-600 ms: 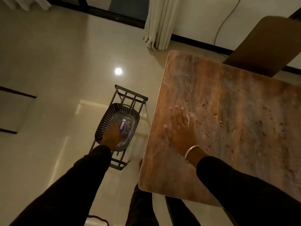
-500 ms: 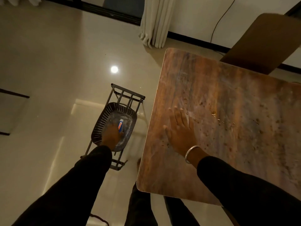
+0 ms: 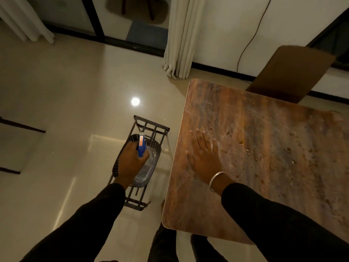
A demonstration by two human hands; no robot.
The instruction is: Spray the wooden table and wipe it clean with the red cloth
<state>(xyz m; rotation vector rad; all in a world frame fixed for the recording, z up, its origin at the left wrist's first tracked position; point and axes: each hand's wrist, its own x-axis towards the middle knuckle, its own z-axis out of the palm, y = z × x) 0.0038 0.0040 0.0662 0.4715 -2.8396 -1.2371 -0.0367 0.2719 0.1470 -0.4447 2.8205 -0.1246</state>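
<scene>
The left grip (image 3: 130,163) is grasping a blue spray bottle (image 3: 141,146) over a dark basket (image 3: 117,167) on a floor rack (image 3: 151,127). The right grip (image 3: 204,157), released, is lying flat on the crumb-speckled wooden table (image 3: 264,148). A glossy tiled floor (image 3: 66,101) is reflecting a lamp.

We are standing at the near left corner of the wooden table (image 3: 264,148). Our right hand (image 3: 204,159) is lying flat on its dusty top, fingers straight. Our left hand (image 3: 130,163) is gripping a blue spray bottle (image 3: 141,146) over a dark basket (image 3: 154,148), which is sitting on a metal rack (image 3: 149,127) on the floor.
</scene>
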